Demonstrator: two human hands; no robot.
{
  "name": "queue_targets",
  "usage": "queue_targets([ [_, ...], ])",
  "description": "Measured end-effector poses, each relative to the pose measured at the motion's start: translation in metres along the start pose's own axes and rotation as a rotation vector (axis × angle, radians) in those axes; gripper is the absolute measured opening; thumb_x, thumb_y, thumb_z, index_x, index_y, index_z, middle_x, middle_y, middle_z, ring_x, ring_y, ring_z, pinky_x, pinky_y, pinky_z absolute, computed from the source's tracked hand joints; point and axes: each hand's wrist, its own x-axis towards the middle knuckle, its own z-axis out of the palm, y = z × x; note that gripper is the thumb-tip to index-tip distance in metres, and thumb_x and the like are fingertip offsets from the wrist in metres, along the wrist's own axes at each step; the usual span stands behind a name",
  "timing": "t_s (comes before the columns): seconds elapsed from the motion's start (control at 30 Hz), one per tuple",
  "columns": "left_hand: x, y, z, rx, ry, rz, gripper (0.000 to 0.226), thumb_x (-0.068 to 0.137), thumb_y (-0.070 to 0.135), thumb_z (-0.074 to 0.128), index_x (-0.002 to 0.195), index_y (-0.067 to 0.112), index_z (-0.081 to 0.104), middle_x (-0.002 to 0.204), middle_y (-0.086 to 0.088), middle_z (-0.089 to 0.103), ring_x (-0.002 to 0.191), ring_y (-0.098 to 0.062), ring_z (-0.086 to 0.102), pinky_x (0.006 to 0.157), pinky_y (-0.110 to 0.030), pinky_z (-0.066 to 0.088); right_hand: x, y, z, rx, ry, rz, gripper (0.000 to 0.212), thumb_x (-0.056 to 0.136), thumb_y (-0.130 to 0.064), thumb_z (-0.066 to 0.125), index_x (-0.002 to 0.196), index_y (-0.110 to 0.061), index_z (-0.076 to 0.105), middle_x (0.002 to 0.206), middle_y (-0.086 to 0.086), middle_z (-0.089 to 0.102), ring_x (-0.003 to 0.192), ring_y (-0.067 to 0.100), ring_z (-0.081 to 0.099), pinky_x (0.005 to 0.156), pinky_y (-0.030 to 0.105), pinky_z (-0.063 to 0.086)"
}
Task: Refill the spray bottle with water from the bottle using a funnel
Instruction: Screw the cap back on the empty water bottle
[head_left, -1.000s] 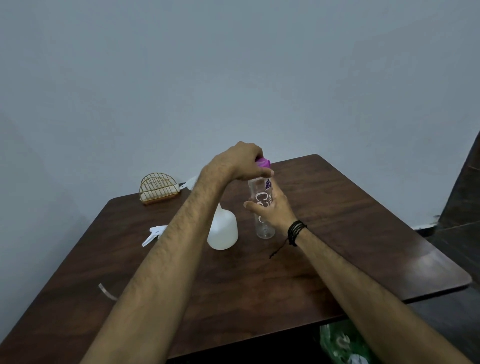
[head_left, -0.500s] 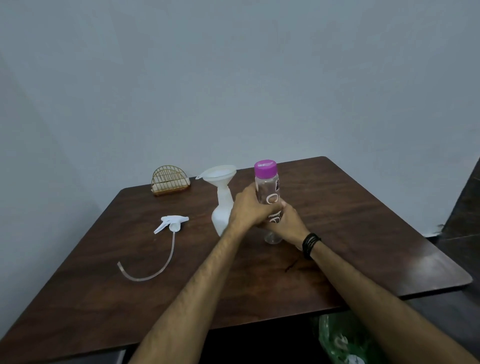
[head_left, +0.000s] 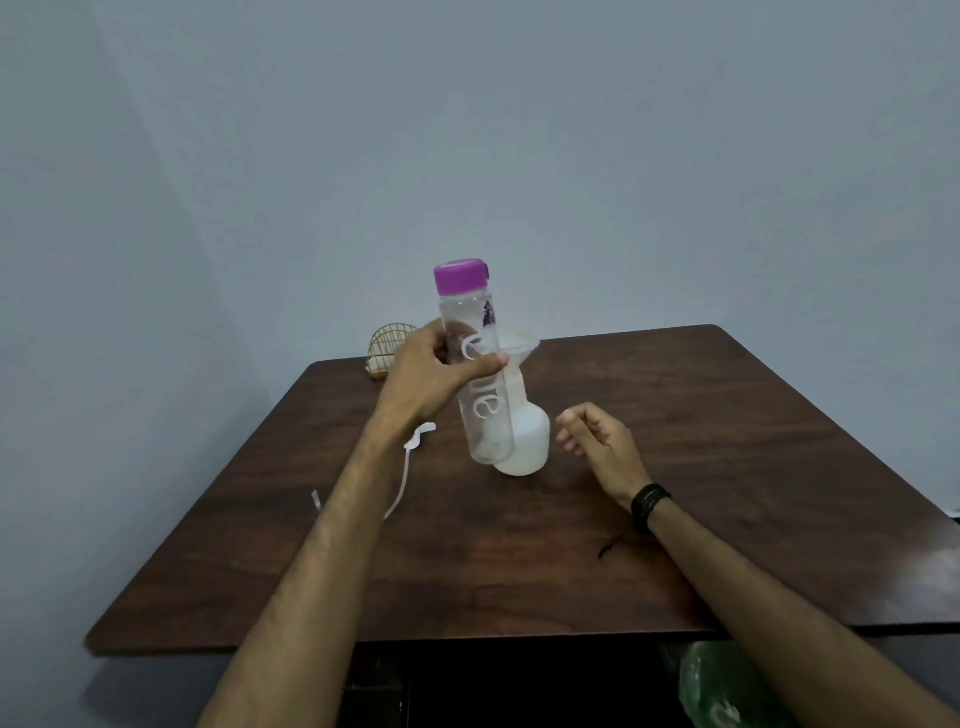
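My left hand (head_left: 436, 374) grips a clear water bottle (head_left: 480, 395) with a purple cap (head_left: 461, 275), lifted off the table and held nearly upright in front of the spray bottle. The white spray bottle (head_left: 530, 436) stands on the table with a white funnel (head_left: 517, 345) in its neck, both partly hidden by the water bottle. My right hand (head_left: 597, 441) hovers just right of the spray bottle, fingers loosely curled, holding nothing. The white spray head with its tube (head_left: 410, 457) lies on the table, partly behind my left forearm.
A dark wooden table (head_left: 727, 441) stands against a pale wall. A small gold wire holder (head_left: 387, 345) sits at the back left. A green plastic bag (head_left: 722, 686) shows below the table's front edge at the right.
My left hand went from the purple cap to the bottle's body and lifted the bottle off the table. My right hand let go of it and drew back to the right.
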Motion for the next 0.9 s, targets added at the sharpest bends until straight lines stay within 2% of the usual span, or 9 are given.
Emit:
queue_targets([
  [0.07,0.001,-0.003,-0.019,-0.011,0.026,-0.004,0.046,0.067,0.041,0.088,0.102,0.017,0.069,0.097,0.003,0.076,0.089,-0.016,0.073,0.082,-0.037,0.060,0.001,0.000,0.006,-0.035,0.033,0.012,0.036,0.085,-0.066,0.058,0.091,-0.031,0.067,0.088,-0.004,0.071,0.081,0.012,0.065,0.077,0.035,0.053],
  [0.17,0.007,-0.011,-0.049,-0.023,0.122,-0.035,0.044,0.072,0.033,0.088,0.106,0.013,0.070,0.100,0.001,0.076,0.090,-0.013,0.073,0.079,-0.031,0.058,0.002,-0.001,0.012,-0.056,0.075,0.027,0.024,0.091,-0.049,0.062,0.094,-0.026,0.067,0.093,-0.006,0.069,0.087,0.015,0.064,0.080,0.037,0.055],
  [0.23,0.018,-0.025,-0.072,0.022,0.197,-0.090,0.045,0.071,0.036,0.088,0.106,0.014,0.070,0.100,0.001,0.075,0.093,-0.014,0.072,0.079,-0.029,0.056,0.003,-0.003,0.015,-0.065,0.096,0.026,0.023,0.092,-0.046,0.063,0.095,-0.023,0.066,0.094,-0.004,0.069,0.089,0.017,0.064,0.081,0.038,0.055],
  [0.33,0.032,-0.049,-0.099,0.167,0.262,-0.195,0.058,0.067,0.048,0.086,0.112,0.016,0.068,0.107,-0.001,0.073,0.098,-0.018,0.069,0.085,-0.035,0.057,0.005,-0.003,0.016,-0.073,0.121,0.027,0.022,0.092,-0.041,0.065,0.099,-0.020,0.066,0.097,-0.003,0.068,0.091,0.014,0.063,0.080,0.033,0.054],
  [0.47,0.032,-0.087,-0.109,0.298,0.257,-0.340,0.059,0.075,0.036,0.086,0.121,0.008,0.062,0.117,-0.010,0.070,0.103,-0.026,0.068,0.092,-0.042,0.055,0.010,-0.001,0.019,-0.108,0.152,0.056,0.040,0.086,-0.047,0.071,0.114,-0.020,0.059,0.107,-0.002,0.064,0.095,0.010,0.061,0.070,0.019,0.043],
  [0.57,0.026,-0.109,-0.107,0.359,0.238,-0.401,0.056,0.075,0.037,0.085,0.118,0.010,0.062,0.119,-0.011,0.071,0.104,-0.029,0.067,0.093,-0.045,0.055,0.013,0.001,0.020,-0.106,0.151,0.085,0.054,0.081,-0.054,0.073,0.120,-0.021,0.055,0.113,0.000,0.061,0.097,0.011,0.060,0.070,0.019,0.042],
  [0.73,0.022,-0.117,-0.098,0.318,0.312,-0.435,0.055,0.079,0.031,0.083,0.124,0.010,0.059,0.124,-0.013,0.067,0.111,-0.033,0.065,0.095,-0.046,0.053,0.014,0.002,0.020,-0.115,0.101,0.095,0.080,0.064,-0.075,0.072,0.123,-0.024,0.052,0.115,-0.003,0.059,0.100,0.014,0.061,0.072,0.020,0.044],
  [0.8,0.024,-0.117,-0.096,0.305,0.323,-0.449,0.058,0.079,0.030,0.083,0.126,0.009,0.058,0.126,-0.013,0.066,0.113,-0.034,0.064,0.095,-0.046,0.053,0.016,0.004,0.021,-0.132,0.080,0.098,0.081,0.065,-0.075,0.073,0.125,-0.025,0.050,0.118,-0.005,0.059,0.101,0.012,0.060,0.073,0.020,0.045],
  [0.9,0.025,-0.117,-0.095,0.269,0.337,-0.477,0.058,0.077,0.030,0.085,0.125,0.009,0.058,0.125,-0.013,0.067,0.113,-0.033,0.064,0.091,-0.042,0.051,0.020,0.006,0.023,-0.149,0.072,0.104,0.077,0.070,-0.062,0.077,0.130,-0.024,0.047,0.123,-0.004,0.057,0.104,0.013,0.059,0.077,0.021,0.045],
])
